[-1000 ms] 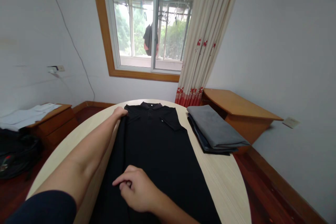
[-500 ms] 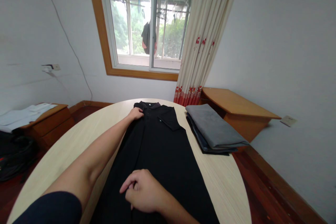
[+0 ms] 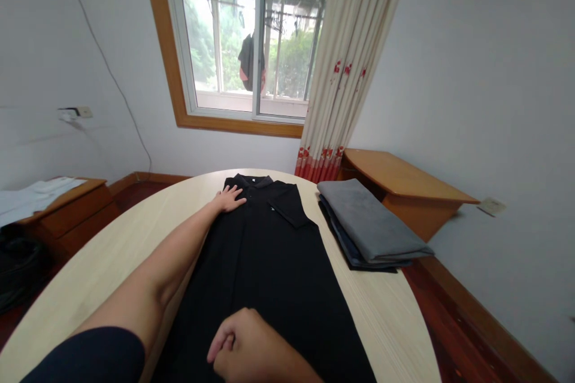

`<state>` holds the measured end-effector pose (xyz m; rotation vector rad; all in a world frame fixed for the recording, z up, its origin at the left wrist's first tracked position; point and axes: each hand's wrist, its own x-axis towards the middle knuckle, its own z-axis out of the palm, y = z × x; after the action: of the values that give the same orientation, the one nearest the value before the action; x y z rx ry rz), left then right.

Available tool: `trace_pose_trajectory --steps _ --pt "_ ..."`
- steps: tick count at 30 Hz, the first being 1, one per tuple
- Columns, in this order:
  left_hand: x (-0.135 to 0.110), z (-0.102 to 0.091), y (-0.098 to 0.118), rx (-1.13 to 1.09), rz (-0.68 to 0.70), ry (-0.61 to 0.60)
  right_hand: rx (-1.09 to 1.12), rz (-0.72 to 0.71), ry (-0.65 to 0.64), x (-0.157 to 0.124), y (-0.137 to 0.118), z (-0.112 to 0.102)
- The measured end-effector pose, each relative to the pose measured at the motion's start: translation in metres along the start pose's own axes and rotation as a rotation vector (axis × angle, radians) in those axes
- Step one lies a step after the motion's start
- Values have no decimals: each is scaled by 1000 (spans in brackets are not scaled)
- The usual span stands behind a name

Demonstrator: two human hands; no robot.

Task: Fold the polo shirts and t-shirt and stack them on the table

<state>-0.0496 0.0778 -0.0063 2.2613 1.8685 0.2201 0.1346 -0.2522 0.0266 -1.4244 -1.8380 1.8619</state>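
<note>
A black polo shirt (image 3: 269,263) lies lengthwise on the pale wooden oval table (image 3: 126,239), collar at the far end. Its sides are folded in, so it forms a long narrow strip. My left hand (image 3: 230,198) is stretched out to the far end and lies flat on the shirt's left shoulder by the collar, fingers spread. My right hand (image 3: 245,352) rests on the near part of the shirt with the fingers curled in, pinching or pressing the cloth.
A stack of folded grey and dark clothes (image 3: 368,227) lies on the table's right side. Behind it stands a wooden side table (image 3: 404,176) under a curtain. A low wooden cabinet (image 3: 67,209) with white cloth stands at the left, above a dark bag on the floor.
My left hand moved right from the shirt's outer left edge to beside the collar, folding that side inward, and has opened flat. My right hand slid nearer to me.
</note>
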Motion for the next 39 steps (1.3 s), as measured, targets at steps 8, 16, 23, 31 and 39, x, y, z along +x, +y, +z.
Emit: trace_pose_trajectory --steps 8,16,23,31,39 --pt "44 -4 -19 -28 11 -17 -94 -73 24 10 18 -6" --pt "65 -3 -37 -204 -9 156 -65 -93 -15 2 7 -16" --pt "16 -6 -38 -285 48 214 -49 18 -75 -2 -3 -13" --pt "-77 -6 -10 91 235 30 30 14 -129 8 3 -13" --pt "-167 14 15 83 404 7 47 -51 -142 4 0 -15"
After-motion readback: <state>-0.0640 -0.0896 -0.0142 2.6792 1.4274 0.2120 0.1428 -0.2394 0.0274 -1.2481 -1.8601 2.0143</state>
